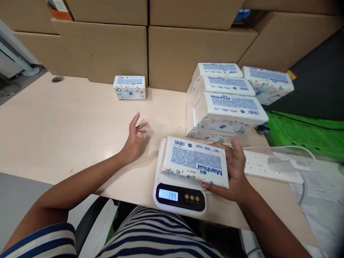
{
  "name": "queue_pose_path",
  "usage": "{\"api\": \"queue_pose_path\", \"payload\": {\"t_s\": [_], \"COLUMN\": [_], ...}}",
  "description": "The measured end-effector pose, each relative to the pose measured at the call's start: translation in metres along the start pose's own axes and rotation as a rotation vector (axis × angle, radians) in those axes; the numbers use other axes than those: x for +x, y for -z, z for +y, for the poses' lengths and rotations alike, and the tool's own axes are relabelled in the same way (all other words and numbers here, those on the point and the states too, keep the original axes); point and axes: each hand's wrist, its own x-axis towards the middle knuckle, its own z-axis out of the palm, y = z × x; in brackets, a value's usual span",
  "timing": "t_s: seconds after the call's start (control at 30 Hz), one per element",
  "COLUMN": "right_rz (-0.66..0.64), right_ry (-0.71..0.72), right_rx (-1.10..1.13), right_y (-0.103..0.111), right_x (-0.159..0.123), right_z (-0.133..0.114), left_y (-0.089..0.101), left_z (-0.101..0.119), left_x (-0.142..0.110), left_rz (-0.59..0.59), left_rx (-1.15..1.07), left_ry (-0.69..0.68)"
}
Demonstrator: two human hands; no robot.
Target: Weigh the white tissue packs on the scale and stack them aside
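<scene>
A white pack of tissues (196, 161) with blue "Manhua" print rests over a white digital scale (158, 179), its right end overhanging the edge. My right hand (235, 172) grips that right end, thumb raised at the far corner and fingers under the near one. The scale's lit display (168, 195) shows digits, with round gold buttons beside it. To the left of the scale my left hand (134, 141) hovers over the table, fingers apart and holding nothing. How far the pack's underside presses on the scale is hidden.
Several more tissue packs (231, 107) are stacked at the right back, and a single pack (130, 87) stands by the cardboard boxes (118, 50) along the table's rear. A white power strip (271, 166) with cables lies at right, near a green crate (295, 134).
</scene>
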Motion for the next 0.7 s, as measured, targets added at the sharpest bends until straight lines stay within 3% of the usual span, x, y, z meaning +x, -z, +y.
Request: {"api": "queue_pose_path", "payload": {"t_s": [0.33, 0.7], "right_rz": [-0.084, -0.045], "right_ry": [-0.138, -0.036], "right_rx": [0.122, 0.140], "right_y": [0.001, -0.003], "right_x": [-0.009, -0.006], "right_z": [-0.004, -0.005], "left_y": [0.004, 0.002], "left_z": [-0.007, -0.021], "left_x": [-0.004, -0.004], "left_rz": [-0.040, -0.084], "left_rx": [-0.076, -0.140], "left_ry": [0.050, 0.002]}}
